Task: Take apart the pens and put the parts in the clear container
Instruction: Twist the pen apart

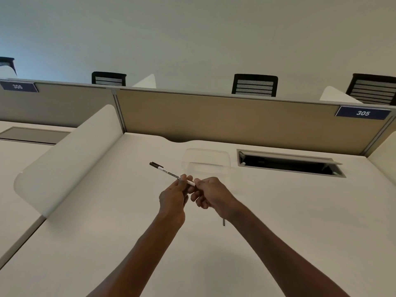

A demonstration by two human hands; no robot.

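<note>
A white pen point(169, 173) with a dark cap at its far left end is held over the desk. My left hand point(174, 196) pinches the pen's barrel near its middle. My right hand point(211, 195) is closed on the pen's near end, which its fingers hide. The clear container point(205, 161) stands on the desk just behind my hands and looks empty. A thin dark pen part point(224, 222) pokes out from under my right wrist, lying on the desk.
An open cable hatch point(289, 163) is cut into the desk point(128, 232) to the right of the container. A curved white divider point(70, 159) rises on the left. A tan partition point(235, 116) closes the back, with chair backs behind it.
</note>
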